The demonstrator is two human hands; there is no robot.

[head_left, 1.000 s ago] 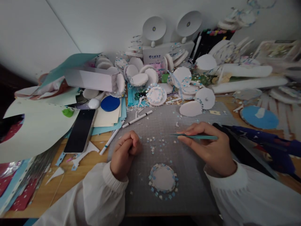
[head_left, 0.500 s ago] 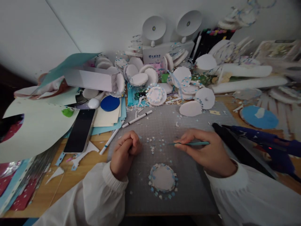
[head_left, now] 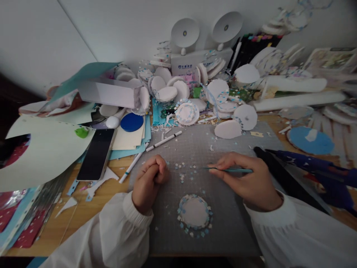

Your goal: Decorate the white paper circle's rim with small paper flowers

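Teal tweezers (head_left: 237, 170) are pinched in my right hand (head_left: 245, 178), their thin tips pointing left over the cutting mat. Just left of those tips lies a loose cluster of tiny white and pale blue flower pieces (head_left: 182, 171). My left hand (head_left: 150, 178) rests on the mat's left part as a closed fist, and nothing shows between its fingers. Between my forearms, nearer the front edge, lies a white disc (head_left: 194, 212) ringed with small blue and white flowers. The tweezer tips look apart from the flower pieces.
The grey cutting mat (head_left: 223, 238) lies on a wooden table. Rightward are a black tube-like object (head_left: 287, 178) and a dark blue glue gun (head_left: 301, 160). A phone (head_left: 96, 154) and paper sheets lie left. Several white discs crowd the back around a white box (head_left: 181, 63).
The whole view has shifted slightly to the right. Both hands keep nearly the same pose, and the tweezers stay in my right hand.
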